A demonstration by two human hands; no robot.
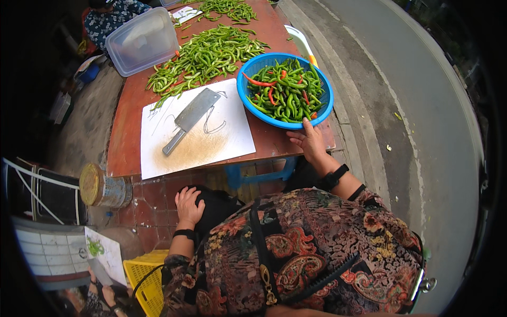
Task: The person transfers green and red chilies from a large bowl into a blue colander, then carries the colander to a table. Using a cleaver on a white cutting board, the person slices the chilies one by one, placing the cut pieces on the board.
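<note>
My left hand (190, 207) lies palm down on my dark-clothed knee, fingers spread, holding nothing. At the near rim of a blue plastic colander basket (244, 101), my right hand (310, 142) touches the edge with one digit; its other fingers are loosely apart below the rim. Whole green chili peppers (291, 95) with a few red ones fill the basket, which sits at the table's right edge. Left of it, a cleaver (198, 109) rests flat on a white cutting board (237, 138), its handle towards me. Loose dark cords or scratches mark the board around the blade.
Cut green peppers (214, 49) are heaped on the red table (124, 146) behind the board. A clear plastic bin (142, 43) stands at its left edge, near a seated person (109, 23). Lower left are a rusty can (105, 186), a yellow crate (144, 277) and another person's hands (107, 295).
</note>
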